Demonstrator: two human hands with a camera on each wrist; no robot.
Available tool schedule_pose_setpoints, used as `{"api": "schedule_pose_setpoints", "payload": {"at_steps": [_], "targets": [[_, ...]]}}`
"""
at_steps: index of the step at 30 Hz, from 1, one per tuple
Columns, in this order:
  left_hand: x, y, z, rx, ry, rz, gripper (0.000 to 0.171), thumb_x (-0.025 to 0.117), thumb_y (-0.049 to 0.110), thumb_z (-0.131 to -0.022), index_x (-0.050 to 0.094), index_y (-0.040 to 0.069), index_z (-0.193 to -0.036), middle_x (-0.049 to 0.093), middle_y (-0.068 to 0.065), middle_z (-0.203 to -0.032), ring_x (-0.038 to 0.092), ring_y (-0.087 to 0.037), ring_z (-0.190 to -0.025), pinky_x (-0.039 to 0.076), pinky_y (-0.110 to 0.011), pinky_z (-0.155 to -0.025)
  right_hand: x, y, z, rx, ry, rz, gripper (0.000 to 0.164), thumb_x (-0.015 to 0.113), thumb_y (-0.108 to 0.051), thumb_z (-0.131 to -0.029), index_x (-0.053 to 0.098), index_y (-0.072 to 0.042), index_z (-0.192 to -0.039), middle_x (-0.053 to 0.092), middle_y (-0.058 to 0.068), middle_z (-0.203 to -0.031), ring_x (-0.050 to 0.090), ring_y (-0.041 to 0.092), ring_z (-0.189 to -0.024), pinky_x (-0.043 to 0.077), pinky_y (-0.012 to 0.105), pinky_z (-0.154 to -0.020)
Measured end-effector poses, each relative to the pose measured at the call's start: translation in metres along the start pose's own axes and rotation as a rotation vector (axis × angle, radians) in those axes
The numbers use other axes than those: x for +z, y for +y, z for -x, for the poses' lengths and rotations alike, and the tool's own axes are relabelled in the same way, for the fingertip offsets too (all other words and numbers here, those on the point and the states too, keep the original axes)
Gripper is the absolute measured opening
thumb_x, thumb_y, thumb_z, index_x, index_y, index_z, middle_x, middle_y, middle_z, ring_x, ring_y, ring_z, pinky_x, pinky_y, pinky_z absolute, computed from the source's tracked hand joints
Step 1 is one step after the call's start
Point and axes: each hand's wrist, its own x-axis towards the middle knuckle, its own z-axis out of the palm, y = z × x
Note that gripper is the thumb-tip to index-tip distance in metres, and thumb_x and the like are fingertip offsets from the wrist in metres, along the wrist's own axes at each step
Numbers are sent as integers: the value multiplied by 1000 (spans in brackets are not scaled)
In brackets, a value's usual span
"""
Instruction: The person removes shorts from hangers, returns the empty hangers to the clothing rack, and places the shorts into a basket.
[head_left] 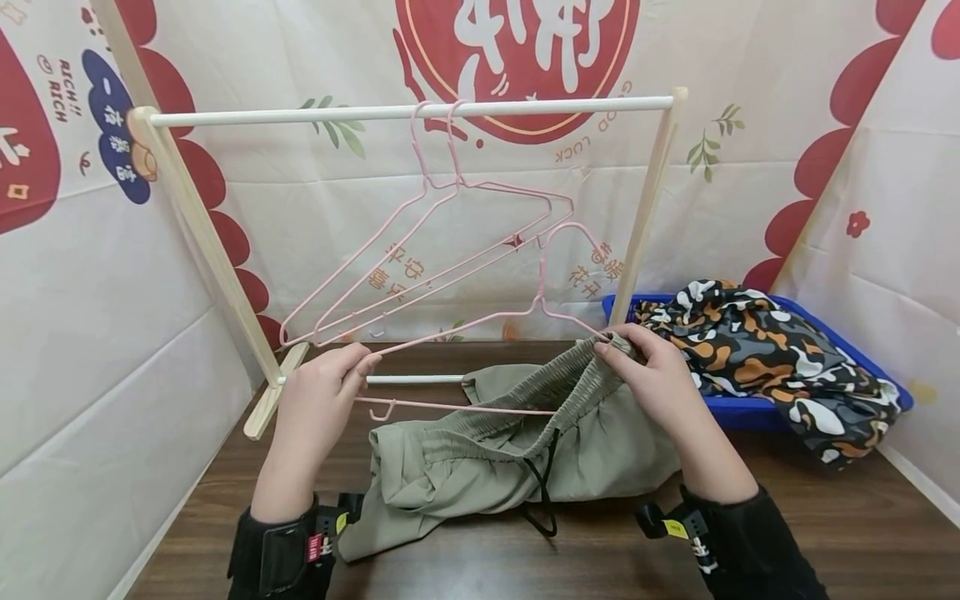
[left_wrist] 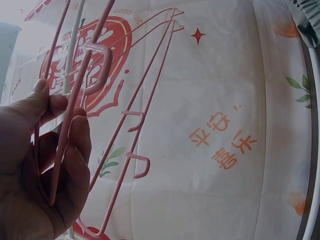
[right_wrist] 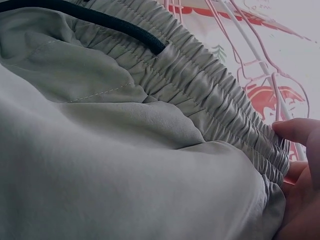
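My left hand [head_left: 318,408] grips the left end of a pink clothes hanger [head_left: 541,287], fingers curled round its corner in the left wrist view. My right hand [head_left: 663,387] pinches the gathered elastic waistband of grey-green pants [head_left: 480,475] between thumb and fingers. The hanger's right end runs into the waist opening and is hidden by the fabric there; its left part lies outside the waistband. A black drawstring [head_left: 546,487] hangs from the front of the waistband. The pants' lower part rests loosely on the table.
Two more pink hangers [head_left: 457,179] hang on the white rail [head_left: 300,117] of a wooden rack, behind my hands. At the right, a blue tray [head_left: 738,412] holds a black, orange and white patterned garment [head_left: 757,350], which spills over its edge onto the brown table [head_left: 585,554].
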Motion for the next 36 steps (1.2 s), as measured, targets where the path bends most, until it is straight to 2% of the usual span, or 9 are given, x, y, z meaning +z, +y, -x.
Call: {"api": "schedule_pose_setpoints", "payload": {"at_steps": [5, 16, 23, 30, 36], "targets": [[-1, -2, 0, 7, 6, -1, 18, 63, 22, -96, 64, 13, -81, 55, 3, -65, 51, -15, -59, 37, -33, -52, -1, 3, 2, 7, 12, 26, 39, 57, -43, -98, 65, -11, -118, 55, 9, -92, 50, 22, -82, 43, 32, -67], [-1, -3, -1, 15, -11, -24, 17, 63, 23, -95, 64, 13, -82, 51, 4, -65, 48, -15, -59, 36, -33, -52, -3, 14, 5, 16, 17, 3, 38, 57, -41, -98, 66, -10, -118, 57, 9, -94, 51, 20, -81, 44, 28, -65], [0, -5, 0, 14, 3, -14, 15, 64, 21, -95, 64, 12, -82, 53, 2, -67, 49, -16, -61, 37, -34, -54, -5, 15, 4, 18, 13, 16, 38, 56, -42, -98, 65, -11, -118, 59, 8, -98, 52, 20, -85, 45, 28, -67], [-1, -9, 0, 31, 50, -34, 15, 66, 19, -93, 63, 13, -79, 54, 2, -66, 50, -17, -59, 37, -35, -52, -8, 17, 3, 22, -24, 5, 40, 56, -42, -98, 65, -10, -121, 61, 8, -104, 54, 19, -88, 46, 27, -69], [-4, -12, -1, 38, 57, -35, 16, 68, 17, -92, 60, 13, -78, 53, 3, -65, 50, -19, -62, 35, -34, -52, -14, 17, 5, 27, -65, -9, 40, 55, -39, -99, 64, -7, -122, 61, 10, -110, 54, 19, -93, 46, 28, -72]]}}
